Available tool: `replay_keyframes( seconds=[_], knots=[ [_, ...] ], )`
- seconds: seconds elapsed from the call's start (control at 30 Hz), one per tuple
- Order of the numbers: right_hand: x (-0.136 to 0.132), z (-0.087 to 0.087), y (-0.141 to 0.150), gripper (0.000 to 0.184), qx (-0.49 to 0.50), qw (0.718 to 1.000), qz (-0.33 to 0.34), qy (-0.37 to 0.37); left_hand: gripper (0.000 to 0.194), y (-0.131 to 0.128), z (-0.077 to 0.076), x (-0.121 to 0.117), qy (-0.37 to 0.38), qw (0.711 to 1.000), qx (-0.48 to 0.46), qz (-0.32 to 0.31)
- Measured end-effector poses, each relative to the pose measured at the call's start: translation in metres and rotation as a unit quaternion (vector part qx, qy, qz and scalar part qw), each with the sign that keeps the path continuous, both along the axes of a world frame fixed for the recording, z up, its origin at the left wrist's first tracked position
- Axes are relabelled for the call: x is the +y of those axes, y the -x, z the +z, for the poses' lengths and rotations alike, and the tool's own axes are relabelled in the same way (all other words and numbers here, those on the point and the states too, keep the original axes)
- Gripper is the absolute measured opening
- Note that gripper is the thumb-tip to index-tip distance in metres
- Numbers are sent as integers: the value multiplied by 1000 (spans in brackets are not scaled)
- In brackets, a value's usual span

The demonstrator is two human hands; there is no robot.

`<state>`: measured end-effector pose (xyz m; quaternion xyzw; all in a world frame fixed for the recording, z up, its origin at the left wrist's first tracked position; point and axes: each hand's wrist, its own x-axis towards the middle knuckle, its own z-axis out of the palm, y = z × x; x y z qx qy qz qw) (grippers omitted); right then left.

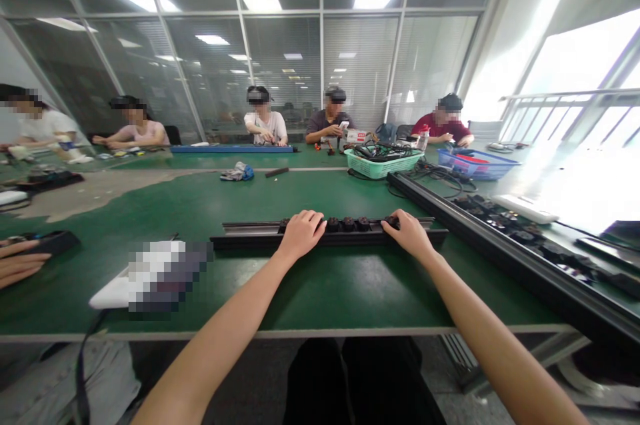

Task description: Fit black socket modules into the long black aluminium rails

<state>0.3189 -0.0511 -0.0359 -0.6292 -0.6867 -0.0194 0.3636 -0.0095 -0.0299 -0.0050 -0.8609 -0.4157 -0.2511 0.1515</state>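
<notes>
A long black metal rail (250, 238) lies crosswise on the green table in front of me. Several small, round black parts (349, 224) sit in a row along its channel. My left hand (303, 235) curls over the rail left of the row, its fingertips closed on one of these parts, mostly hidden. Toward the rail's right end, my right hand (409, 233) pinches another round black part (391, 220) between thumb and fingers. The rail's ends stick out past both hands.
A longer black rail (480, 245) runs diagonally at right, with loose black parts (530, 235) beyond it. Farther back stand a green basket (385, 164) of cables and a blue basket (480, 165). A pixelated white object (150, 278) lies at left. Several people sit around the table.
</notes>
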Motion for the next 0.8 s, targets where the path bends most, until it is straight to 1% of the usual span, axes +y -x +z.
replay_keyframes(
  seconds=[0.47, 0.8],
  knots=[
    [-3, 4, 2, 24, 3, 1000, -1, 5, 32, -1, 2, 0, 5, 1000, -5, -2],
    [-2, 4, 1, 21, 1, 1000, 0, 9, 30, -1, 3, -1, 1, 1000, -7, 0]
  ],
)
